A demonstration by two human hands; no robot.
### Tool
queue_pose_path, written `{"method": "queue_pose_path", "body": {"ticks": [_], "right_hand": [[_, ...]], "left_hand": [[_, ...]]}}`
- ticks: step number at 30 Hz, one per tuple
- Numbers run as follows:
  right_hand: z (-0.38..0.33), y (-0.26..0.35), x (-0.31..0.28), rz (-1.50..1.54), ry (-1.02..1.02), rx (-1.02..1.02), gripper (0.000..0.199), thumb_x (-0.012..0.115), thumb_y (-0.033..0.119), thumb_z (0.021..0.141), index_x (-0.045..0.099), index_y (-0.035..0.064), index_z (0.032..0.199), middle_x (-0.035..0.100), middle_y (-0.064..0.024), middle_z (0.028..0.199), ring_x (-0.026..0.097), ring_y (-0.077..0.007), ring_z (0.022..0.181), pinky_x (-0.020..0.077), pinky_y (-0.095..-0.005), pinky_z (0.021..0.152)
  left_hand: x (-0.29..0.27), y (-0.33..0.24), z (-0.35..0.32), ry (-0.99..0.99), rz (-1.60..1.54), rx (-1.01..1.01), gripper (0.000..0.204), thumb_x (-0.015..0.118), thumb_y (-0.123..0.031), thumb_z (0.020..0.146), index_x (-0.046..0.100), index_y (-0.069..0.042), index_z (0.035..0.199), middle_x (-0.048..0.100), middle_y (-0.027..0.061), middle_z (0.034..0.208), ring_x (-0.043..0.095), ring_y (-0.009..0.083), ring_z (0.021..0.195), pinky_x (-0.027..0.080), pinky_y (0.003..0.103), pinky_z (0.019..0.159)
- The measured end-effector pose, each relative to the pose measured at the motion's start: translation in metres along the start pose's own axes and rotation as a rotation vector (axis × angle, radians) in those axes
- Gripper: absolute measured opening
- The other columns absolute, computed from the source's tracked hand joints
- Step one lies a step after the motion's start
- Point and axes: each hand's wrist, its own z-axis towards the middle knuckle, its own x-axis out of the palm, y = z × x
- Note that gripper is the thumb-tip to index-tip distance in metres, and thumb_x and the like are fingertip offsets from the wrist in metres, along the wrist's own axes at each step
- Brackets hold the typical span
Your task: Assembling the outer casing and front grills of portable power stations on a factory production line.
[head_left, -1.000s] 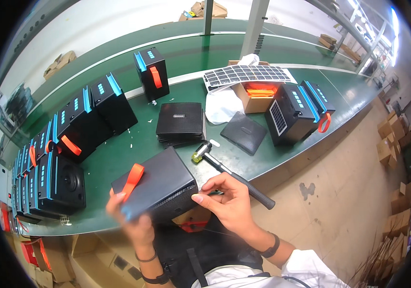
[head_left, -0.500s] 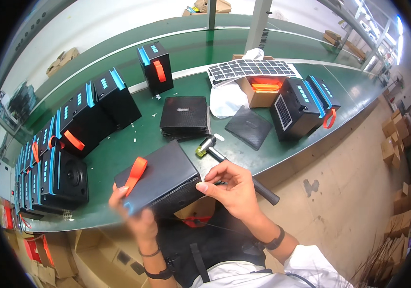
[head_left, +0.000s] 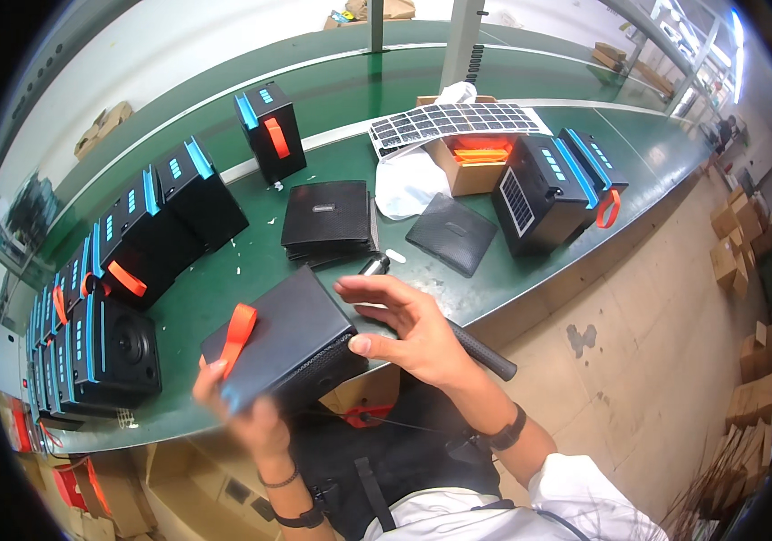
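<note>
Left hand [head_left: 246, 410] clamps the black speaker [head_left: 282, 343] from seven o'clock; right hand [head_left: 404, 329], fingers spread, touches its three o'clock end, hammer [head_left: 458, 338] beneath.

Green workbench [head_left: 314, 108] carried black speakers [head_left: 189, 194], stacked grille panels [head_left: 327, 221], hammer [head_left: 458, 338], cardboard box [head_left: 467, 167], solar strip [head_left: 453, 122].

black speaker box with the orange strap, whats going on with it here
A person holds the black speaker box over the near edge of the green bench. The left hand grips its near end; the right hand rests against its mesh side, fingers spread. A hammer lies under that hand, with similar speakers lined up on the left.
</note>
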Motion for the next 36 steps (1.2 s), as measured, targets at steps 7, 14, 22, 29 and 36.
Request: {"method": "queue_pose_path", "body": {"ticks": [7,14,22,29,36], "right_hand": [[0.019,-0.019,0.002,0.222,0.321,-0.102,0.088,0.075,0.033,0.094,0.027,0.0047,0.161,0.033,-0.0153,0.162,0.029,-0.0265,0.151,0.0215,-0.0425,0.125],[0.014,-0.015,-0.003,0.013,0.376,-0.198,0.087,0.073,0.032,0.095,0.025,0.0025,0.161,0.035,-0.0137,0.154,0.032,-0.0256,0.147,0.0254,-0.0400,0.121],[0.010,-0.006,-0.002,0.051,0.343,-0.097,0.087,0.077,0.015,0.086,0.029,-0.0027,0.157,0.033,-0.0145,0.156,0.031,-0.0267,0.149,0.0220,-0.0458,0.125],[0.012,-0.006,-0.003,0.151,0.372,-0.044,0.089,0.079,0.015,0.086,0.028,-0.0030,0.157,0.032,-0.0142,0.157,0.029,-0.0264,0.151,0.0219,-0.0453,0.126],[0.013,-0.009,-0.005,0.228,0.353,-0.048,0.086,0.078,0.010,0.087,0.030,0.0015,0.157,0.037,-0.0127,0.156,0.032,-0.0252,0.149,0.0216,-0.0433,0.125]], "left_hand": [[-0.004,0.003,0.000,0.010,-0.027,-0.023,0.079,0.062,-0.070,0.088,0.041,-0.010,0.136,0.041,0.0108,0.131,0.045,0.0253,0.121,0.034,0.041,0.108],[-0.015,0.012,-0.002,-0.001,-0.156,-0.057,0.053,0.055,-0.004,0.069,0.047,-0.005,0.122,0.043,0.0053,0.118,0.045,0.0228,0.120,0.029,0.040,0.115],[-0.022,0.018,-0.003,-0.004,-0.250,-0.128,0.061,0.066,-0.033,0.071,0.044,-0.011,0.124,0.046,0.0077,0.120,0.046,0.0225,0.116,0.035,0.037,0.107],[-0.020,0.010,0.004,0.034,-0.223,-0.092,0.081,0.082,-0.064,0.077,0.041,-0.014,0.127,0.049,0.0092,0.121,0.049,0.0216,0.111,0.041,0.036,0.099],[-0.007,-0.008,0.011,0.069,-0.279,-0.078,0.080,0.082,-0.064,0.076,0.040,-0.014,0.123,0.049,0.0108,0.125,0.048,0.0228,0.114,0.039,0.039,0.103]]}}
